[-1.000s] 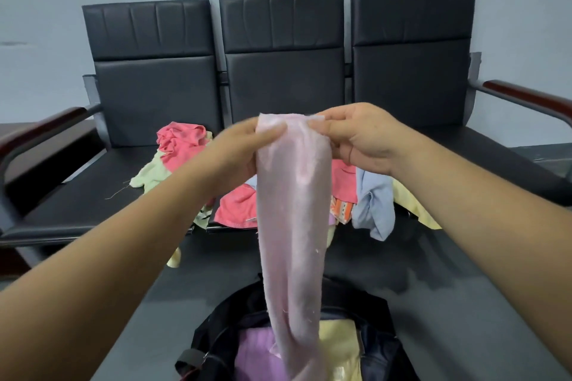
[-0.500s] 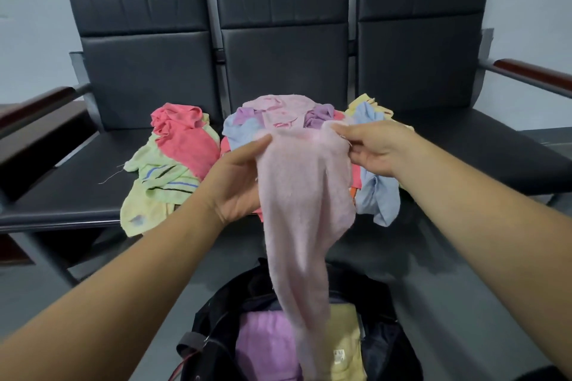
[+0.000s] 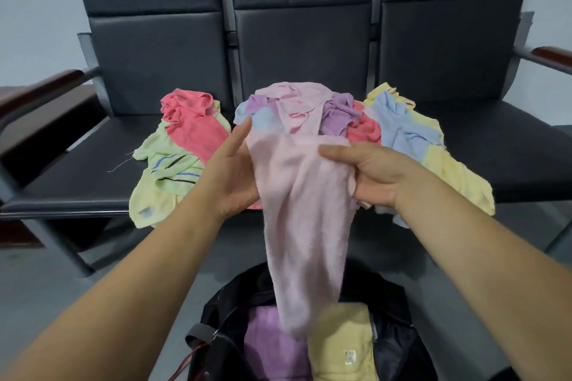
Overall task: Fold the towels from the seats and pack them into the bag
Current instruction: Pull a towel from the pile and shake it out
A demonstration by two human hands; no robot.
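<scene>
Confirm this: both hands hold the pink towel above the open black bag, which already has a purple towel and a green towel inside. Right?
Not quite. The head view shows a yellow towel, not a green one, beside the purple towel in the black bag. The left hand and right hand do hold the pink towel above it.

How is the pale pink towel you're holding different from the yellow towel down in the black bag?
The pale pink terry towel hangs loose and crumpled, held up by the left hand and right hand; the yellow terry towel lies folded inside the black fabric bag. The pink one's tip only dangles over the bag's mouth; the yellow one is packed. The yellow shows a small label; the pink shows none. Both are soft terry cloth.
</scene>
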